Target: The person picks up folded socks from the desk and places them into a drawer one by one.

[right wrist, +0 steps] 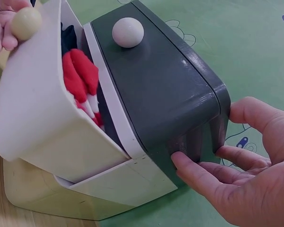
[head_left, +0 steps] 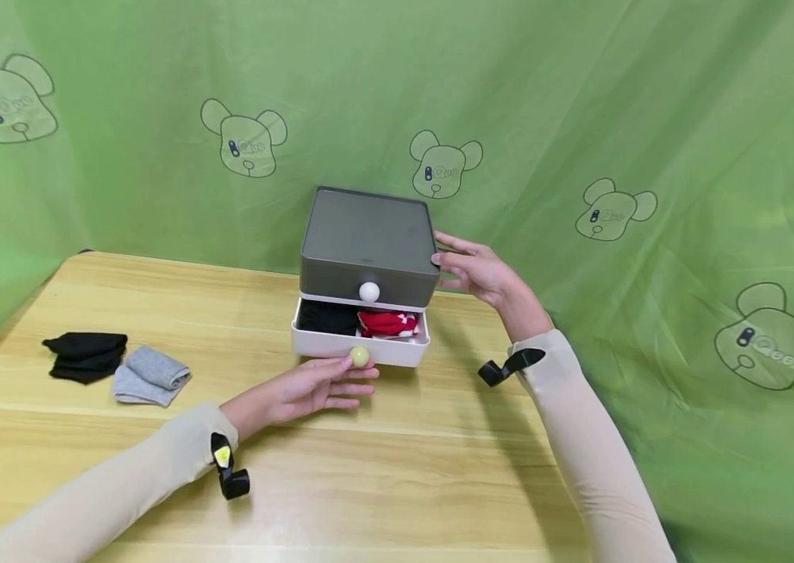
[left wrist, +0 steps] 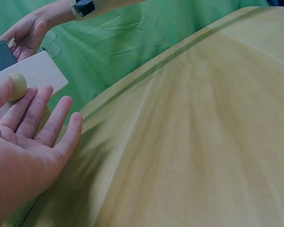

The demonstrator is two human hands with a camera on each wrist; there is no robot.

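Observation:
A small two-drawer storage box (head_left: 371, 227) has a dark grey upper part and a white lower drawer (head_left: 326, 344) pulled out. Inside the lower drawer lie a folded black cloth (head_left: 326, 317) and a red-and-white one (right wrist: 80, 75). My left hand (head_left: 308, 389) pinches the pale yellow drawer knob (left wrist: 18, 87) between thumb and forefinger, its other fingers stretched out below. At the box's right side, my right hand (head_left: 476, 270) rests its thumb at the top edge and presses spread, nearly straight fingers (right wrist: 199, 176) against the grey side wall. The upper drawer's white knob (head_left: 369, 292) is untouched.
Folded black socks (head_left: 89, 356) and folded grey socks (head_left: 150, 375) lie at the left of the wooden table (head_left: 368, 485). A green curtain (head_left: 354, 86) printed with bear heads hangs right behind the box and along the right side.

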